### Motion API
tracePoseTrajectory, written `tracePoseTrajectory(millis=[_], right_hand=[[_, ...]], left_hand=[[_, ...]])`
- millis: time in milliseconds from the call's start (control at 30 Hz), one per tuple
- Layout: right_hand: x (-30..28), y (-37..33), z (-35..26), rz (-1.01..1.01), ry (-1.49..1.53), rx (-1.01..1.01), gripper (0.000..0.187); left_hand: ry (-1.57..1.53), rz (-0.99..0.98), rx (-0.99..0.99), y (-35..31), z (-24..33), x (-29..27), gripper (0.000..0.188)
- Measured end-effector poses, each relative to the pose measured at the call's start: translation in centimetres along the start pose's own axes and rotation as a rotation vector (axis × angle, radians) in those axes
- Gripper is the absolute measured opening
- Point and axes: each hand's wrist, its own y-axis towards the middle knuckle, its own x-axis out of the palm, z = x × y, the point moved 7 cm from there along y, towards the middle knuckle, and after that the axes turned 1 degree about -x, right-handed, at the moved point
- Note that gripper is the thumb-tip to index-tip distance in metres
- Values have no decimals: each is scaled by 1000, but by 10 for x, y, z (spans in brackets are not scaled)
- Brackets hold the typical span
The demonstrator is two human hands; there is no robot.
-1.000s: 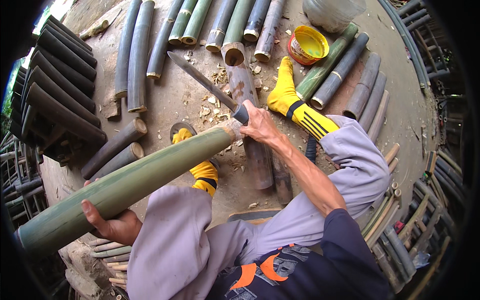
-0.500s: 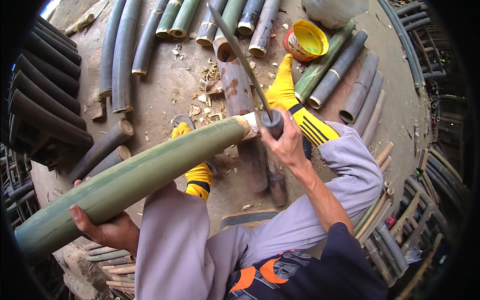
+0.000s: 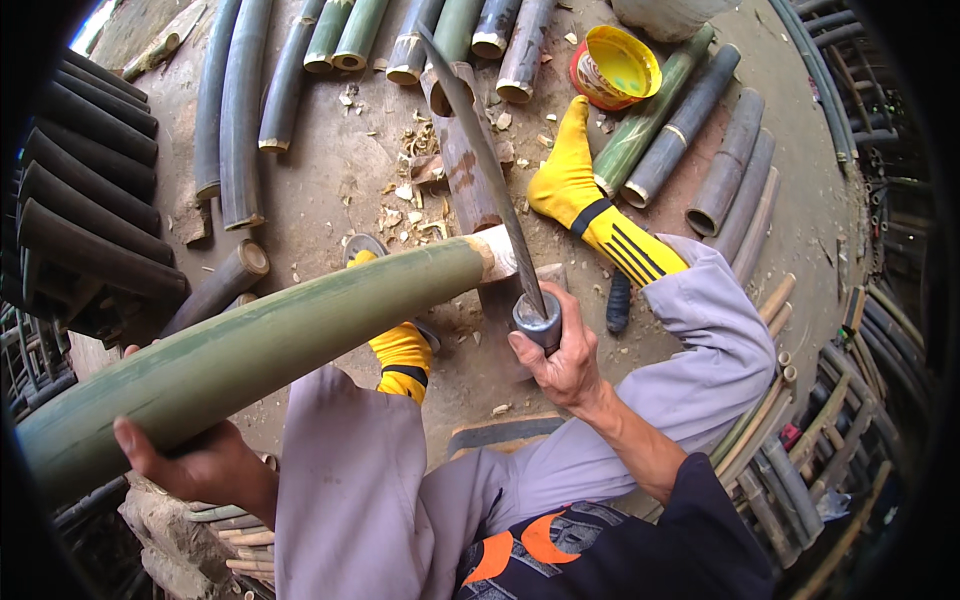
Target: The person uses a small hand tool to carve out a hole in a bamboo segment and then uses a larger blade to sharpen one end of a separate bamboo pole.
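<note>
A thick green bamboo pole [image 3: 270,340] slants across my lap from the lower left, its pale, shaved end [image 3: 496,252] near the middle. My left hand [image 3: 195,460] grips the pole from below near its lower left part, thumb on the near side. In my right hand [image 3: 565,355] is a machete [image 3: 478,140], fingers wrapped round its dark round handle. The long blade points away from me, right beside the shaved end; whether it touches I cannot tell. Under that end lies a brown bamboo piece [image 3: 462,165] on the ground, with pale shavings [image 3: 428,180] around it.
Cut bamboo lengths [image 3: 240,120] lie at the far side, and more [image 3: 725,160] at the right. A red and yellow tub [image 3: 613,68] stands beyond my yellow-socked foot [image 3: 570,170]. Dark bamboo pieces [image 3: 90,220] are stacked at left. A dark handle [image 3: 618,304] lies near my right leg.
The machete has come down and toward me, its blade now beside the shaved end. The bamboo pole has shifted slightly left, still in my left hand.
</note>
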Motion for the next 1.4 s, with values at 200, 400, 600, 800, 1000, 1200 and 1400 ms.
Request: tracePoseTrajectory(millis=[200, 400, 600, 800, 1000, 1200, 1400], right_hand=[[41, 1, 71, -194, -88, 357, 39], [3, 13, 27, -53, 39, 269, 40], [-27, 37, 11, 100, -194, 20, 37], [-30, 54, 52, 155, -155, 148, 35], [-38, 189, 103, 194, -432, -90, 38], [-14, 310, 154, 69, -715, -103, 34], [5, 336, 181, -12, -684, -98, 51]], left_hand=[[-12, 12, 31, 2, 1, -15, 60], [-31, 81, 43, 10, -2, -30, 53], [-125, 74, -55, 38, -10, -45, 51], [-135, 264, -309, 137, -111, -163, 56], [-119, 561, -656, 117, -239, -249, 57], [-171, 784, -869, 70, -298, -277, 54], [-209, 634, -999, 47, -343, -330, 54]])
